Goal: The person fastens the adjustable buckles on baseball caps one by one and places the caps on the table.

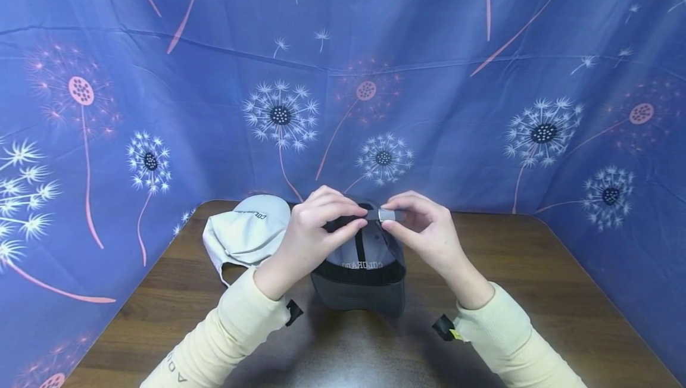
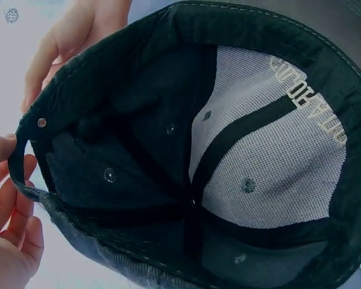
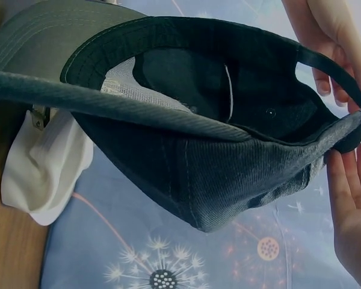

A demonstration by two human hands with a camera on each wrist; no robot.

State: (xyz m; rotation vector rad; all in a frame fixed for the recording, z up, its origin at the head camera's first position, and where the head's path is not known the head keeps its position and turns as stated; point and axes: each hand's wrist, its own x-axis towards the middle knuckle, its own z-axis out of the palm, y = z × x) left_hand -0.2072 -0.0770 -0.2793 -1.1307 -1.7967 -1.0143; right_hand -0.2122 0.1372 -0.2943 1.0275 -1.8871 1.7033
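A dark grey baseball cap (image 1: 358,296) is held up over the table, its inside and brim turned towards me; COLORADO lettering shows reversed on its mesh lining. My left hand (image 1: 316,221) pinches the cap's back strap (image 1: 373,215) between thumb and fingertips. On the other side my right hand (image 1: 426,227) pinches the strap by a light grey, shiny piece (image 1: 386,215) that looks like a buckle. The left wrist view looks into the dark cap (image 2: 120,150), with the strap (image 2: 18,165) forming a loop. From the side, the right wrist view shows the cap (image 3: 228,168).
A white cap (image 1: 252,227) with dark lettering lies on the brown wooden table (image 1: 493,257), left of the dark cap. Blue cloth (image 1: 445,96) with a dandelion print hangs behind and at both sides. Small black pieces (image 1: 443,327) sit at the sleeve cuffs.
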